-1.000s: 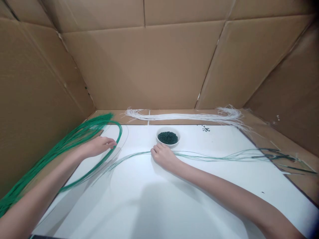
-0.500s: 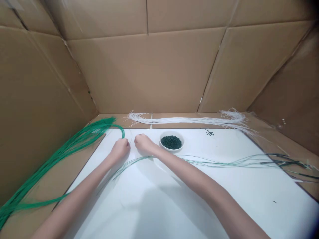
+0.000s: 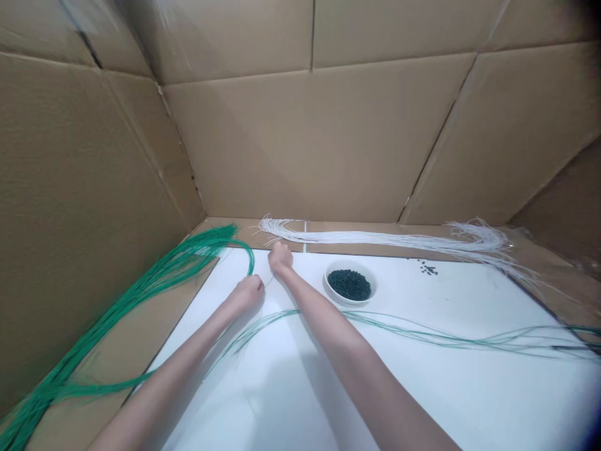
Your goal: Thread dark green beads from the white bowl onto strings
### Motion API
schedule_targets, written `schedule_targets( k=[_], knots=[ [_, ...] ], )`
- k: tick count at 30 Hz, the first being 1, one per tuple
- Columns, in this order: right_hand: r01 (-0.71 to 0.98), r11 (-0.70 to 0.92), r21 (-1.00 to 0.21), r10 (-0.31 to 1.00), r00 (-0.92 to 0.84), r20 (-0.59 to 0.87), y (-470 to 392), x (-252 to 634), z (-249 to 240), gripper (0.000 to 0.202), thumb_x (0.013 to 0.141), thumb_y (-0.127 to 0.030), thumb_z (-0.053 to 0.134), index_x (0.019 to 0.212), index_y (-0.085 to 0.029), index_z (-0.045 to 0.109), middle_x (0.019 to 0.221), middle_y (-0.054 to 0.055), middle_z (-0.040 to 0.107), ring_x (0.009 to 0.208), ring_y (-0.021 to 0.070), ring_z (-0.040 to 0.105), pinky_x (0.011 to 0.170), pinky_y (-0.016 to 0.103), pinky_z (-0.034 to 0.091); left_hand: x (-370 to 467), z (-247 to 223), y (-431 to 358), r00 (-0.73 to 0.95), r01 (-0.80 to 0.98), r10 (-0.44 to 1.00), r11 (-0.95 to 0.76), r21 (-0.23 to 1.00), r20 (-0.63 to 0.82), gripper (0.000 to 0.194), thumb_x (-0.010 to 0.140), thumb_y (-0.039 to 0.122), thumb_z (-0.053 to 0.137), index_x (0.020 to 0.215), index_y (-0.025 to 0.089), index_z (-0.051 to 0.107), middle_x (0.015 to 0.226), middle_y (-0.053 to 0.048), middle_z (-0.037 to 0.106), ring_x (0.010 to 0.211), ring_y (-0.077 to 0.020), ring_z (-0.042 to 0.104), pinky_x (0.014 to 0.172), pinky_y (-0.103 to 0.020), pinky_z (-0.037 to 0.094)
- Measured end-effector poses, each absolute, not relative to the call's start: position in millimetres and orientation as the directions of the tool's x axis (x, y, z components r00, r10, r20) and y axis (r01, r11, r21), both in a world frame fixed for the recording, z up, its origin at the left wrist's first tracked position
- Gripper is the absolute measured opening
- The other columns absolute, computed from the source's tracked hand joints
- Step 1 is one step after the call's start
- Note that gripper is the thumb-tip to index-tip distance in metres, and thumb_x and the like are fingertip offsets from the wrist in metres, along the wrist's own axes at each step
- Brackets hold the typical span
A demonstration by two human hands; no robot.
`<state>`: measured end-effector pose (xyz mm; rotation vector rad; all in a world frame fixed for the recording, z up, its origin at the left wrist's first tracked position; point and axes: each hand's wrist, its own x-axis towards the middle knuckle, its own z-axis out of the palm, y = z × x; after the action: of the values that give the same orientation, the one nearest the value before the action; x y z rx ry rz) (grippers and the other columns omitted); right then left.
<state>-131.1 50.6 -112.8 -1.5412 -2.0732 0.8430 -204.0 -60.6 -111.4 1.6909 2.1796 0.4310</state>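
Observation:
My left hand (image 3: 251, 293) is closed round the curved end of a bundle of thin green strings (image 3: 141, 294), which runs down along the left side. My right hand (image 3: 280, 258) is a closed fist just beyond and to the right of it, near the board's far edge. A fine strand (image 3: 269, 280) stretches between the two hands, and its end seems pinched in my right fingers, which hide it. To the right of my right hand stands a white bowl (image 3: 374, 282) filled with small dark green beads (image 3: 349, 285).
Several loose green strands (image 3: 422, 335) lie across the white board (image 3: 469, 401), passing under my right forearm. A bundle of white strings (image 3: 375, 238) lies along the back. Dark bits (image 3: 428, 269) are scattered right of the bowl. Cardboard walls (image 3: 305, 144) enclose the back and sides.
My right hand has moved up and away from my left hand, drawing the strand out between them. My left hand stays on the green bundle. The view has shifted, so things sit further right.

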Motion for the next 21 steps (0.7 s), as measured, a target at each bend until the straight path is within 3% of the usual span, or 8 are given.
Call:
schedule_targets(
  k=[3,6,9,12,17,21],
  knots=[
    [0.585,0.172,-0.793,0.954,-0.299,-0.014,44,-123,-108,0.016,0.076,-0.015,0.048,0.082,-0.013,0.062,0.087,0.011,0.065,0.082,0.019,0.061,0.068,0.027,0.046,-212,-99,-53,-0.298,0.768,0.955,0.243,0.593,-0.005,0.029,0.078,0.029,0.037,0.087,0.009,0.057,0.089,-0.015,0.063,0.084,-0.0234,0.059,0.073,-0.032,0.043],
    [0.443,0.194,-0.875,0.938,-0.344,0.034,30,-105,-102,0.013,0.073,-0.022,0.053,0.079,-0.015,0.063,0.078,0.004,0.066,0.069,0.0121,0.061,0.062,0.021,0.046,-210,-85,-41,-0.321,0.638,0.942,0.139,0.757,0.098,0.044,0.084,0.038,0.028,0.114,0.01,0.043,0.109,-0.014,0.056,0.094,-0.0174,0.057,0.076,-0.027,0.045],
    [0.36,0.199,-0.912,0.927,-0.372,0.056,20,-83,-99,0.017,0.074,-0.025,0.053,0.081,-0.013,0.062,0.072,0.003,0.066,0.056,0.009,0.059,0.053,0.019,0.046,-196,-77,-29,-0.324,0.262,0.933,-0.072,0.962,0.158,0.045,0.076,0.043,0.046,0.106,0.01,0.05,0.102,-0.013,0.06,0.092,-0.0176,0.058,0.079,-0.027,0.045],
    [0.343,0.219,-0.913,0.91,-0.409,0.064,19,-67,-99,0.017,0.075,-0.024,0.053,0.082,-0.011,0.062,0.069,0.003,0.066,0.054,0.0084,0.059,0.05,0.018,0.046,-180,-76,-21,-0.367,-0.036,0.922,-0.15,0.988,0.127,0.036,0.065,0.037,0.062,0.087,0.009,0.059,0.084,-0.009,0.064,0.08,-0.0173,0.06,0.078,-0.03,0.046],
    [0.461,0.313,-0.83,0.88,-0.469,0.072,47,-59,-96,0.017,0.074,-0.01,0.05,0.085,-0.014,0.063,0.08,0.003,0.067,0.07,0.0099,0.061,0.064,0.018,0.048,-181,-79,-10,-0.43,-0.076,0.902,-0.093,0.993,0.051,0.017,0.07,0.022,0.058,0.082,0.009,0.06,0.067,-0.003,0.061,0.063,-0.0121,0.059,0.071,-0.027,0.048],
    [0.648,0.377,-0.662,0.889,-0.455,0.062,90,-64,-94,0.02,0.082,-0.023,0.05,0.099,-0.014,0.056,0.102,0.006,0.058,0.092,0.0154,0.055,0.079,0.033,0.046,-202,-75,-1,-0.461,-0.121,0.886,-0.012,0.993,-0.046,0.015,0.074,0.006,0.046,0.085,0.008,0.054,0.058,-0.001,0.057,0.056,-0.0118,0.06,0.067,-0.028,0.049]
  ],
)
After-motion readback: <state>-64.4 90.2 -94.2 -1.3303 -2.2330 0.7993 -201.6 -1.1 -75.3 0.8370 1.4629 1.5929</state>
